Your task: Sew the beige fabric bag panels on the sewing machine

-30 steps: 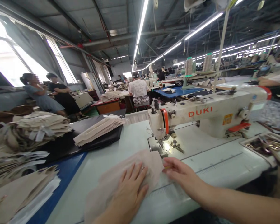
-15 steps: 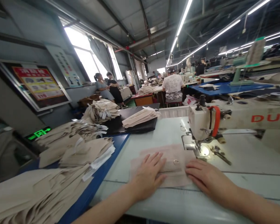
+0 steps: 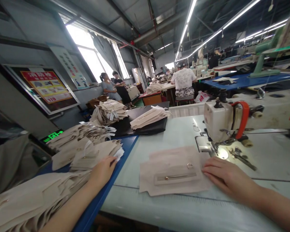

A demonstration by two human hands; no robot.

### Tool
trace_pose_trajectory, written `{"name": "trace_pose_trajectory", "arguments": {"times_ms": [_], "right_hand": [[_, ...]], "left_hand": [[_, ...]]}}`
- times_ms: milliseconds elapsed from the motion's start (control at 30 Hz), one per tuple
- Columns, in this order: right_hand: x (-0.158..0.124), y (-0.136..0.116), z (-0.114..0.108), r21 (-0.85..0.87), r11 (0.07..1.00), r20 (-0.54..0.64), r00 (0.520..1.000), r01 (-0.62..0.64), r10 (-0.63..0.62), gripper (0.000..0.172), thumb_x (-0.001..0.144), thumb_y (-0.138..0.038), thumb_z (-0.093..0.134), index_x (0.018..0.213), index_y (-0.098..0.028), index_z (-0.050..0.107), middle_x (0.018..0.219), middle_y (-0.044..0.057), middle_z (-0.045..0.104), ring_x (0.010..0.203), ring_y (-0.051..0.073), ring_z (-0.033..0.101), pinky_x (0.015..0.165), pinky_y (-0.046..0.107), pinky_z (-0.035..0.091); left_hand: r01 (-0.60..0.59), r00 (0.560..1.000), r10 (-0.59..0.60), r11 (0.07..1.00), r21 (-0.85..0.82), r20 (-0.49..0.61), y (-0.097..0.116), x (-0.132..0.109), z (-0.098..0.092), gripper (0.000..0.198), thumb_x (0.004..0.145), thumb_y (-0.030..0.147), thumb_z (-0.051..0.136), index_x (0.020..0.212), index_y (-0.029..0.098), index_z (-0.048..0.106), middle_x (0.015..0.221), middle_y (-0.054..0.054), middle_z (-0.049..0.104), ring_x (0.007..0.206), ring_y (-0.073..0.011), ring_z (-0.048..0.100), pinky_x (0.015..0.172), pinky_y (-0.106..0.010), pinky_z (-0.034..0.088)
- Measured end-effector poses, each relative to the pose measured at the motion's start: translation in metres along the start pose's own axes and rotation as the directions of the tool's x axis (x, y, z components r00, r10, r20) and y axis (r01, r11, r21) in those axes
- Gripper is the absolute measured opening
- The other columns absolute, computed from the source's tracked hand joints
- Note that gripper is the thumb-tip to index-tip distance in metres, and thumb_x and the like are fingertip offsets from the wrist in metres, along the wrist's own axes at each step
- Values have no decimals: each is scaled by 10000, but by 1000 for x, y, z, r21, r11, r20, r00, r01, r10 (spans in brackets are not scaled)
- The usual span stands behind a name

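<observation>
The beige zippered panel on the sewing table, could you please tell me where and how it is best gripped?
I would pinch the panel by its left edge, coming from the left: it lies flat, that edge is uncovered and clear of the zipper, while the right hand and the sewing machine are toward the right.

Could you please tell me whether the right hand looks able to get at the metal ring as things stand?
Probably yes: the right hand is at the fabric panel's right edge, and the metal ring lies uncovered nearby, with nothing visible between them.
</observation>
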State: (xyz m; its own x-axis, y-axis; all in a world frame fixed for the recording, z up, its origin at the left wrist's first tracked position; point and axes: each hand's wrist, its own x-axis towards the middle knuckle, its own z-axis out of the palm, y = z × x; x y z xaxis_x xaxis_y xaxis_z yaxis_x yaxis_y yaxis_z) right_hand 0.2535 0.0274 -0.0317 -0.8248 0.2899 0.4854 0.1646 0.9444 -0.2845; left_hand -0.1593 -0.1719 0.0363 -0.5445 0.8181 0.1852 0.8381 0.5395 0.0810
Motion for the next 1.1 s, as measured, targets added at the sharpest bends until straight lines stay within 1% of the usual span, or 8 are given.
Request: {"name": "trace_pose_trajectory", "arguments": {"times_ms": [133, 333, 500, 600, 700, 800, 967, 1100], "right_hand": [[0, -1, -1, 8, 1000, -13, 1000, 3, -3, 325, 1003, -252, 420, 957, -202, 738, 947, 104, 730, 904, 230, 658, 815, 354, 539], [0, 0, -1, 9, 1000, 9, 1000, -13, 13, 323, 1002, -246, 417, 958, -206, 735, 964, 105, 725, 913, 228, 658, 833, 362, 534], [0, 0, -1, 8, 1000, 18, 1000, -13, 12, 304, 999, -230, 430, 964, -191, 730, 963, 105, 721, 911, 226, 653, 836, 359, 531], [0, 0, 0, 14, 1000, -13, 1000, 11, -11, 309, 1003, -227, 427, 947, -194, 729, 948, 101, 721, 889, 224, 651, 822, 362, 531], [0, 1, 0, 3, 999, -32, 998, 47, -47, 323, 1009, -212, 409, 937, -177, 722, 928, 102, 717, 874, 229, 651, 803, 367, 534], [0, 1, 1, -13, 998, -22, 998, 55, -55, 323, 1007, -202, 404, 935, -162, 716, 931, 106, 715, 878, 236, 651, 801, 373, 538], [1, 1, 0, -10, 999, -10, 999, 48, -48, 323, 1002, -201, 401, 934, -157, 714, 930, 108, 712, 881, 239, 650, 789, 371, 546], [1, 0, 0, -3, 999, -2, 999, 44, -44, 330, 1001, -199, 400, 930, -149, 718, 918, 112, 708, 878, 245, 647, 774, 377, 552]], "left_hand": [[9, 1000, -9, 1000, 13, -2, 2, 1, 2, 392, 829, 350, 390, 931, 188, 732, 1097, -160, 744, 1044, -320, 679, 963, -401, 486], [47, 998, -47, 999, -9, -36, 1, 4, 2, 353, 819, 357, 415, 843, 210, 736, 1027, -118, 767, 988, -310, 694, 917, -377, 499], [140, 987, -143, 989, -53, -67, 1, 6, 1, 272, 806, 325, 473, 766, 216, 720, 939, -93, 780, 887, -297, 713, 819, -349, 517], [206, 974, -212, 976, -76, -78, 1, 9, 1, 213, 799, 306, 519, 736, 219, 703, 883, -76, 776, 845, -280, 714, 759, -324, 516], [269, 958, -276, 959, -95, -75, 2, 12, -1, 149, 772, 274, 569, 690, 218, 680, 826, -63, 765, 805, -266, 711, 709, -303, 505], [309, 947, -316, 944, -114, -56, 2, 14, -3, 125, 750, 280, 608, 664, 214, 671, 741, -52, 747, 753, -267, 707, 666, -300, 488], [324, 943, -332, 933, -155, -32, 1, 15, -6, 152, 749, 315, 601, 679, 208, 684, 689, -54, 740, 727, -271, 702, 633, -302, 468], [291, 952, -304, 935, -204, -35, -2, 16, -8, 145, 722, 330, 611, 670, 224, 696, 671, -42, 744, 720, -276, 704, 618, -299, 472]]}}
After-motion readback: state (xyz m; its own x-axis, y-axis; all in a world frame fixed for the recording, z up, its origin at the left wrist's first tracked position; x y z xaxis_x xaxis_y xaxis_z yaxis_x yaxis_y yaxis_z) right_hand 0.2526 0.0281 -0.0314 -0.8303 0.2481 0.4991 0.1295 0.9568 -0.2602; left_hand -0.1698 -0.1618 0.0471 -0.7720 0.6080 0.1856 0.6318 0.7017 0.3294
